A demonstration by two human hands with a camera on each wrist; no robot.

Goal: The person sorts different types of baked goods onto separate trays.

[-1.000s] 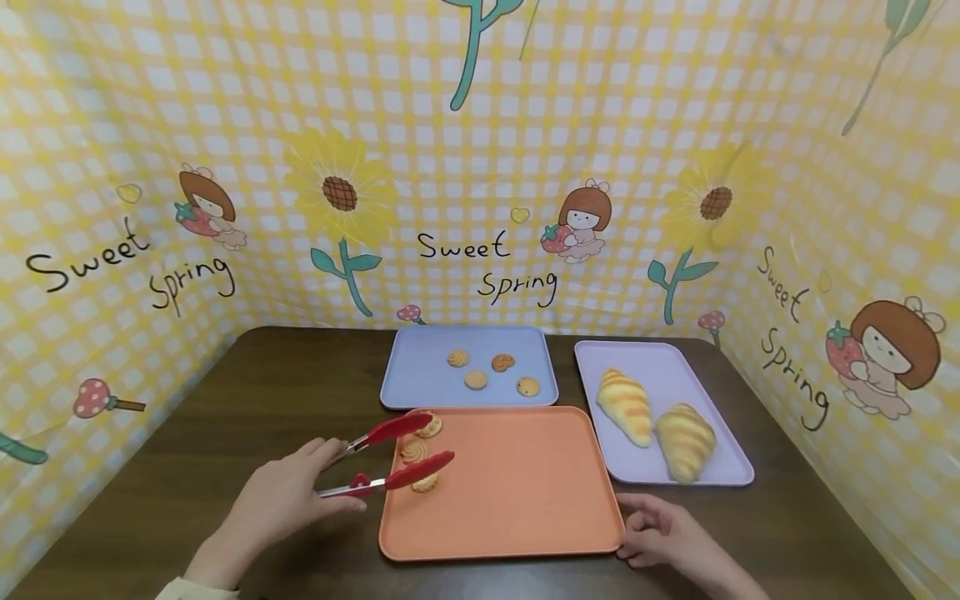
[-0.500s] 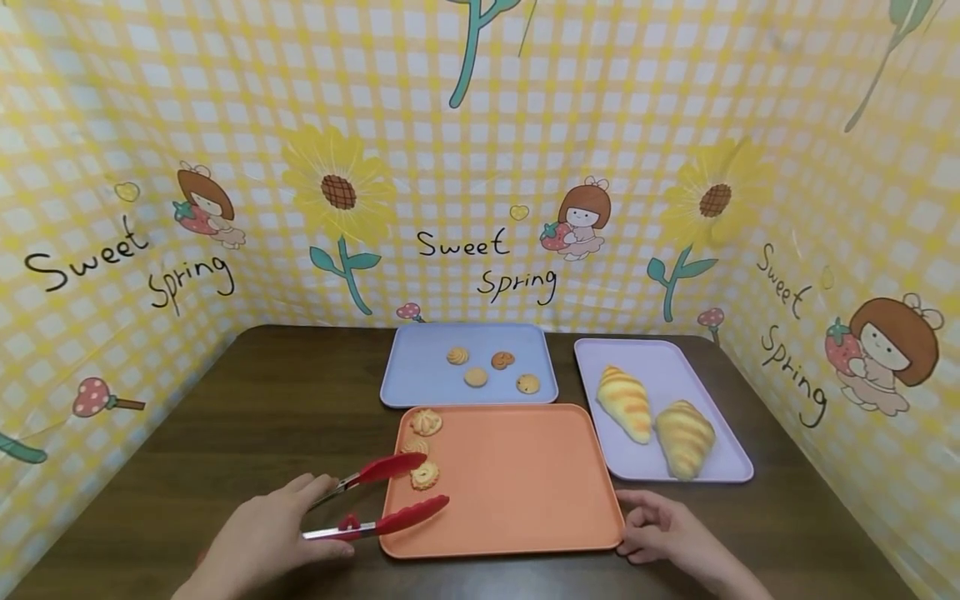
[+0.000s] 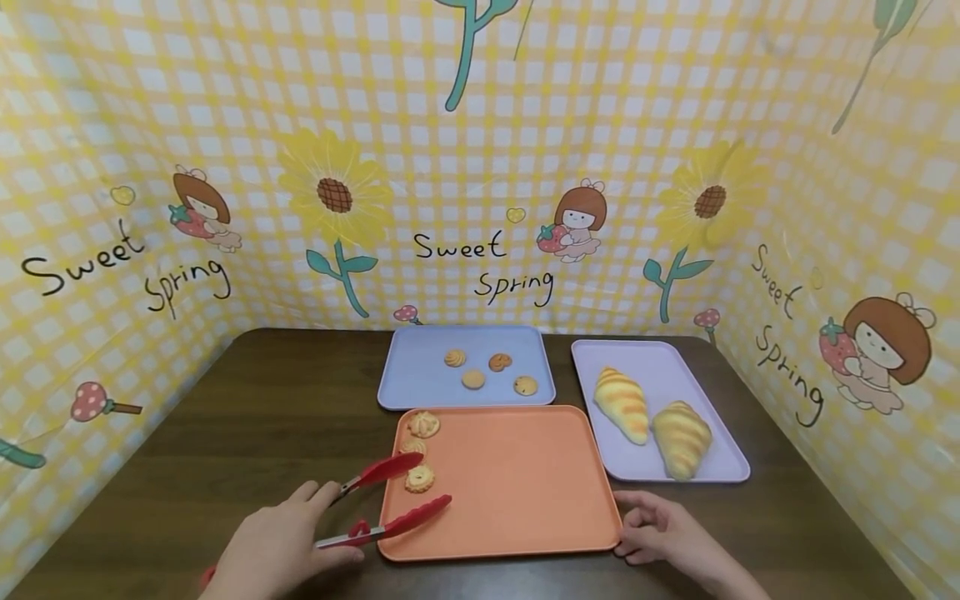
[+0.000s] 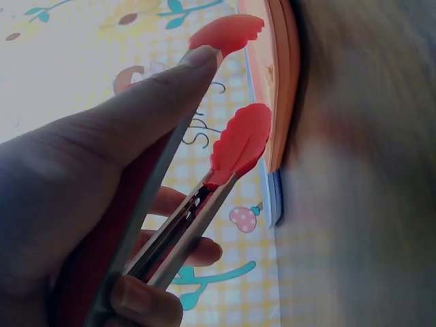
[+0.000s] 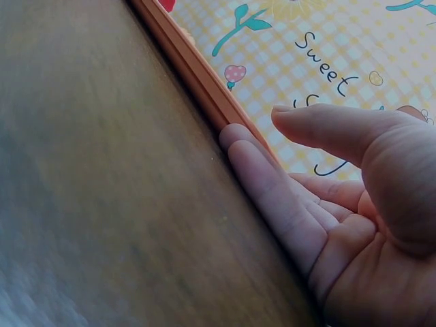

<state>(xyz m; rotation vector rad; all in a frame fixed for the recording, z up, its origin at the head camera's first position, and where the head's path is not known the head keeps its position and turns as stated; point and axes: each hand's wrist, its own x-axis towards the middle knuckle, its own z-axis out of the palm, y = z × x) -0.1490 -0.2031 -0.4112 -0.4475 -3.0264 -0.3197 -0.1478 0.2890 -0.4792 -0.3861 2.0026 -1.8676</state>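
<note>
My left hand [image 3: 273,537] holds a pair of tongs [image 3: 416,515] with red scalloped tips. The tips are spread apart over the left side of an orange tray [image 3: 517,483], nothing between them. In the left wrist view, the thumb [image 4: 163,95] lies along one arm of the tongs and the fingers are at the other. Down the tray's left edge lie a top cookie [image 3: 425,425], a swirl cookie [image 3: 413,448] partly hidden by the upper tip, and a ring-shaped cookie [image 3: 420,478]. My right hand [image 3: 663,533] touches the tray's near right corner with its fingers; its thumb [image 5: 327,126] stands off the rim.
Behind the orange tray, a blue tray [image 3: 420,387] bears several small cookies [image 3: 472,379]. To the right a lilac tray [image 3: 660,358] carries two croissant-shaped breads [image 3: 622,404]. The dark wooden table [image 3: 247,417] ends at a yellow checked cloth backdrop [image 3: 450,183].
My left hand has drawn the tongs back toward me, away from the upper cookies, which now show more fully. The right hand has stayed at the tray corner.
</note>
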